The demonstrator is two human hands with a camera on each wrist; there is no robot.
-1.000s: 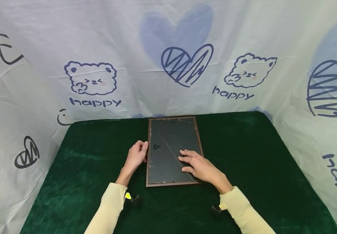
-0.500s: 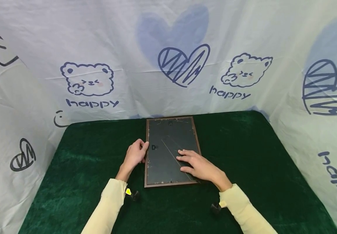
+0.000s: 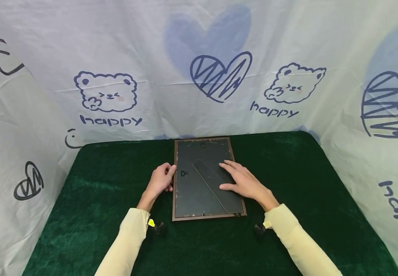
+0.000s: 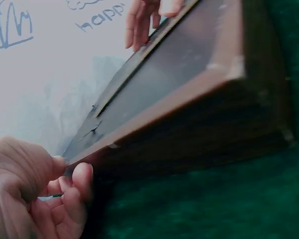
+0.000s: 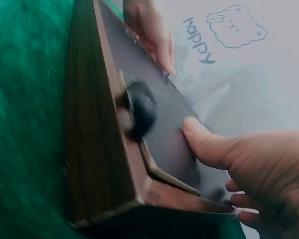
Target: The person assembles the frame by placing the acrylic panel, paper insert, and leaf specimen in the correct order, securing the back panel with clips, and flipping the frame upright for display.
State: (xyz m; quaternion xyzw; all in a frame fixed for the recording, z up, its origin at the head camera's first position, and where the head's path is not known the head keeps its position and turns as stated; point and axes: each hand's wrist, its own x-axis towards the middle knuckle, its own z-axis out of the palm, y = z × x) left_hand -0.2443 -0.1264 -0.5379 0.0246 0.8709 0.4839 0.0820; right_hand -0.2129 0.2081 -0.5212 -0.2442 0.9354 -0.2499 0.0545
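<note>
A picture frame with a brown rim lies back up on the green cloth. On its dark backing a flat stand leg runs slantwise, folded against the panel. My left hand pinches the frame's left rim between thumb and curled fingers, as the left wrist view shows. Over the right part of the backing is my right hand, its fingers extended and thumb apart. In the right wrist view the thumb is at the backing; whether it presses there I cannot tell.
The green cloth covers the table around the frame. White fabric printed with bears and hearts hangs behind and at both sides. A blurred dark round thing appears near the frame's lower rim in the right wrist view.
My right hand has shifted up and to the right over the backing, uncovering the lower end of the stand leg and the frame's lower right corner. The left hand keeps its grip.
</note>
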